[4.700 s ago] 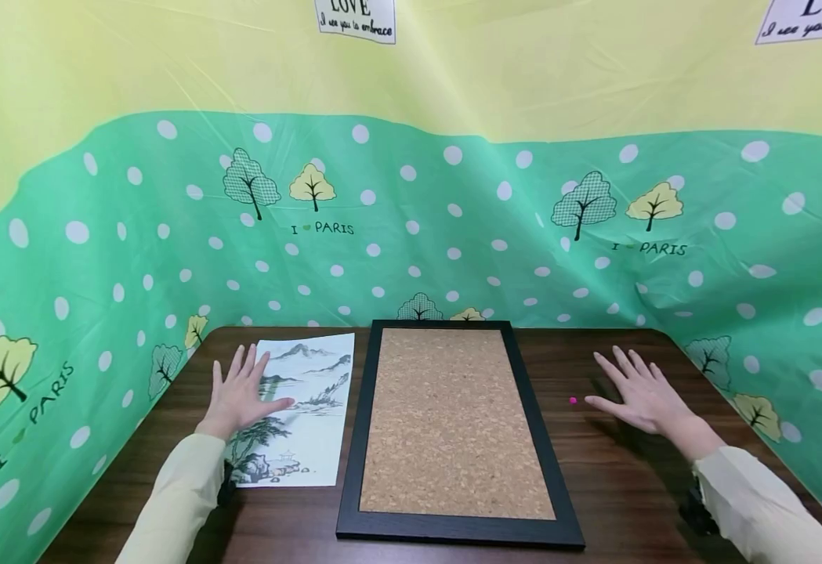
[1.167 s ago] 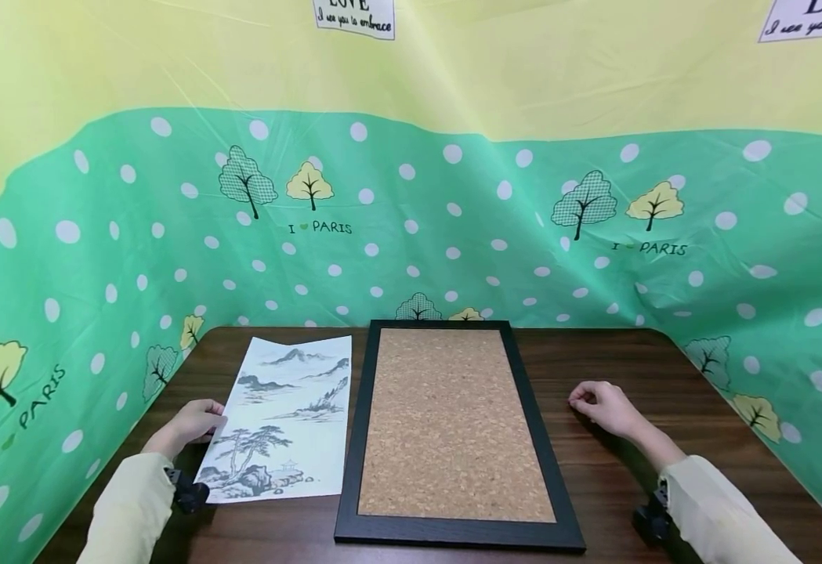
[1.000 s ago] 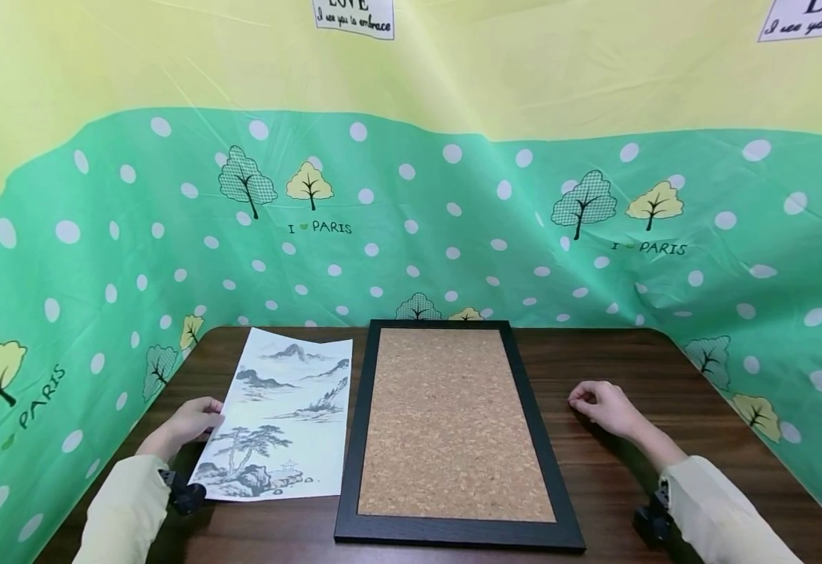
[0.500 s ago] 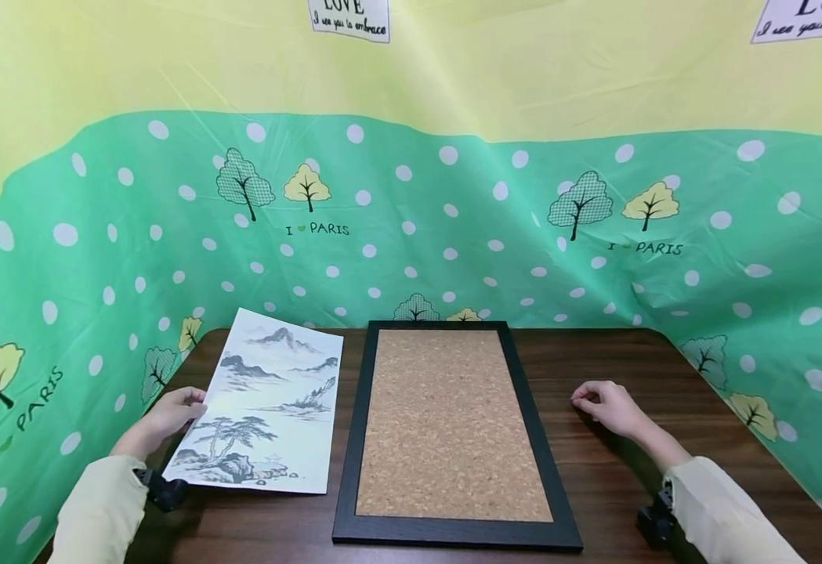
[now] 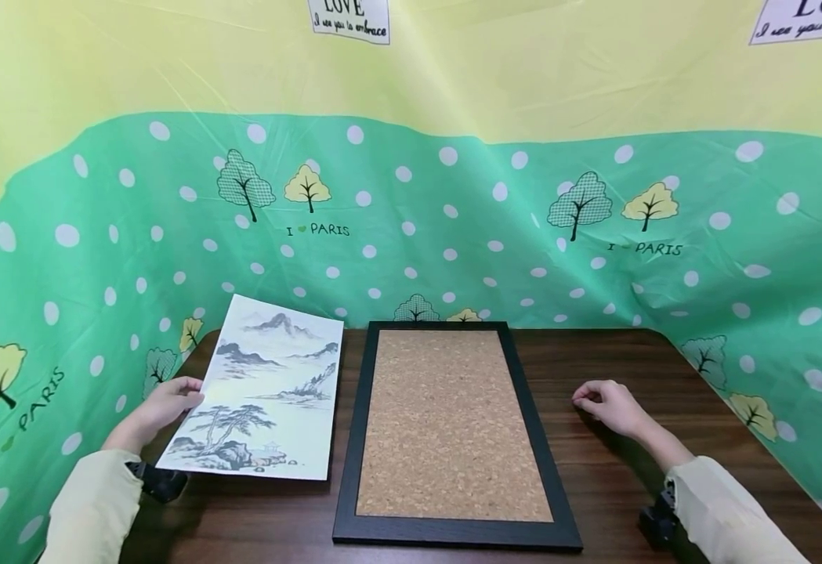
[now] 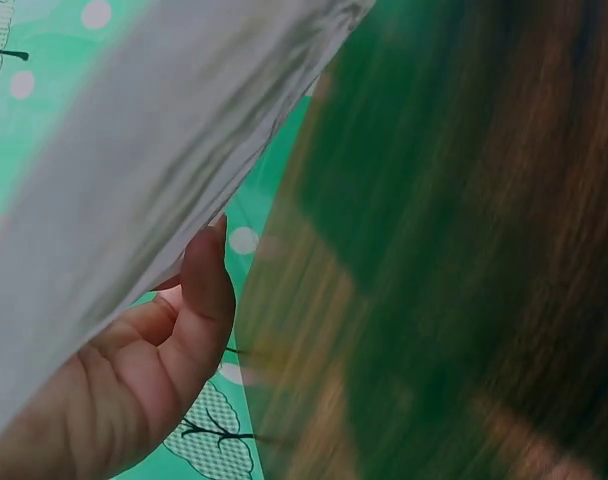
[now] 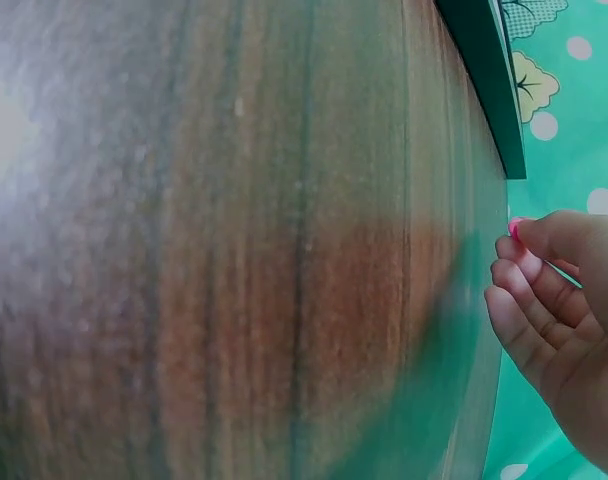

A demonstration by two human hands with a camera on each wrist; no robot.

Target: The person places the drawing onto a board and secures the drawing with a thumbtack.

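Observation:
My left hand (image 5: 171,403) pinches the left edge of a sheet of paper (image 5: 269,392) printed with an ink landscape of mountains and pines. The sheet is lifted and tilted off the table, its far edge raised; the left wrist view shows the thumb (image 6: 209,290) at the paper's edge. A black-framed cork board (image 5: 456,431) lies flat just right of the sheet. On the board's other side, low over the table, my right hand (image 5: 611,407) pinches a small pink pushpin (image 7: 514,230). In the right wrist view most of that pushpin is hidden by the fingertips.
The dark wood table (image 5: 664,501) reaches back to a green and yellow printed curtain (image 5: 453,227), which also hangs along both sides. The board's frame (image 5: 456,533) forms a low raised edge in the middle.
Both hands lay spread at first; the left now grips the paper, the right the pushpin formerly on the table. The sheet has risen, tilting and shifting left. Lately the right hand stays nearly still.

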